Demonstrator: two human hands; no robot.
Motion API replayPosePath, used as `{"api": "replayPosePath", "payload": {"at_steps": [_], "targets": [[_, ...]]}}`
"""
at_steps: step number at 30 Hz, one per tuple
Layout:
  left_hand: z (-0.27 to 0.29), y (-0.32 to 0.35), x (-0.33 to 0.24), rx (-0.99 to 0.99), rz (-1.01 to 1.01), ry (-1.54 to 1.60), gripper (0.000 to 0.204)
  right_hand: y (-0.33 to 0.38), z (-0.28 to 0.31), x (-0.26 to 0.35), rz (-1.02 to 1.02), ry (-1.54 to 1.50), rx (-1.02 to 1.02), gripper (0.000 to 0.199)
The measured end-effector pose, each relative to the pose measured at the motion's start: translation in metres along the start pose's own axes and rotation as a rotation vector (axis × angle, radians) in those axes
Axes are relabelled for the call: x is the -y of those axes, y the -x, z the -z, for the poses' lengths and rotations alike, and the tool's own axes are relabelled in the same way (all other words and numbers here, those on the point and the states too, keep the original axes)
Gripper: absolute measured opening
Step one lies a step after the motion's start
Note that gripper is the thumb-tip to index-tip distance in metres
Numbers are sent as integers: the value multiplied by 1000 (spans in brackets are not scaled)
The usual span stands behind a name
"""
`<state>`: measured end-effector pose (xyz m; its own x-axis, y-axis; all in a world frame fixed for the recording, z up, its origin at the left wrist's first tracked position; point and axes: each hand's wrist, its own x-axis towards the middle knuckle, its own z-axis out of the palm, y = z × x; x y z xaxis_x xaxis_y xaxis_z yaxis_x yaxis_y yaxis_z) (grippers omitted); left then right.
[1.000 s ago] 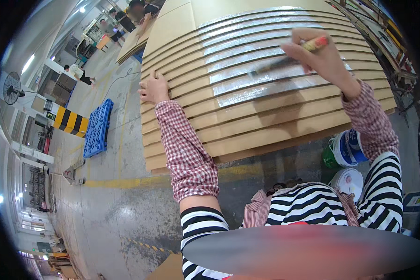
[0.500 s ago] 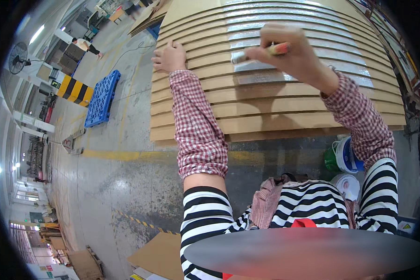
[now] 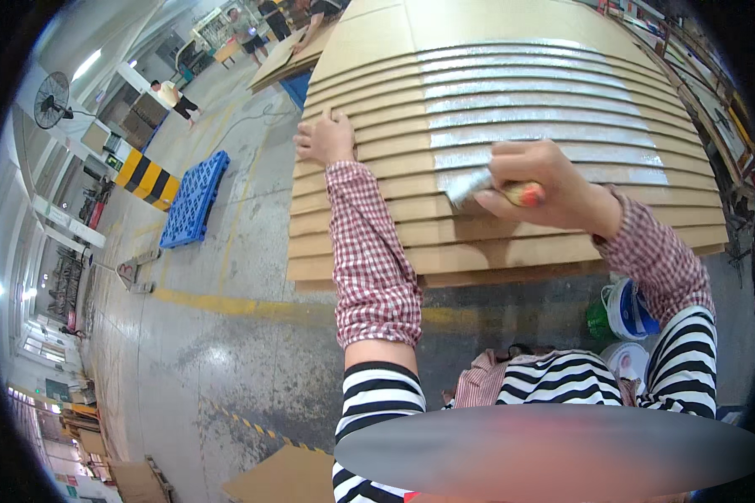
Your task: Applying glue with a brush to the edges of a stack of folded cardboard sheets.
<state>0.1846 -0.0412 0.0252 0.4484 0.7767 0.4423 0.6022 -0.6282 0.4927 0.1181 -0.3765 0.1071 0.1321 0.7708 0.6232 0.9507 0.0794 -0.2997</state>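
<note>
Cardboard sheets (image 3: 377, 243) lie fanned out in front of me, their edges stepped in overlapping rows. A shiny whitish wet coating (image 3: 537, 109) covers a broad band across the middle of the rows. My right hand (image 3: 554, 184) is closed round the handle of a paintbrush (image 3: 471, 186), whose bristles touch the sheets at the near left corner of the coated band. The red-tipped end of the handle sticks out of my fist. My left hand (image 3: 327, 138) rests on the left edge of the sheets with its fingers apart, holding nothing.
Below my right forearm, a white-and-blue bucket (image 3: 629, 310) stands on the floor beside a green one, with a round white lid or tub (image 3: 625, 360) nearer. A blue pallet (image 3: 195, 199) and a striped barrier (image 3: 147, 178) are at left. Several people are farther back.
The brush in my right hand has moved nearer to me and a little right over the rows. My left hand stays on the sheets' left edge. The view has shifted slightly.
</note>
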Motion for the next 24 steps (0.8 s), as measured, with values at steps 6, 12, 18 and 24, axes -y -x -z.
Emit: {"api": "replayPosePath", "payload": {"at_steps": [6,12,18,24], "targets": [[-3,0,7,-57,-4,-5,36,-18,57,-24,-423,-106,-236,35],[-3,-1,2,-34,7,6,35,-85,58,-139,-388,18,-421,41],[-1,-1,0,-82,0,20,36,-137,28,-202,-414,159,-430,42],[-1,1,-2,-52,7,12,36,-125,18,-212,-415,58,-254,34]]}}
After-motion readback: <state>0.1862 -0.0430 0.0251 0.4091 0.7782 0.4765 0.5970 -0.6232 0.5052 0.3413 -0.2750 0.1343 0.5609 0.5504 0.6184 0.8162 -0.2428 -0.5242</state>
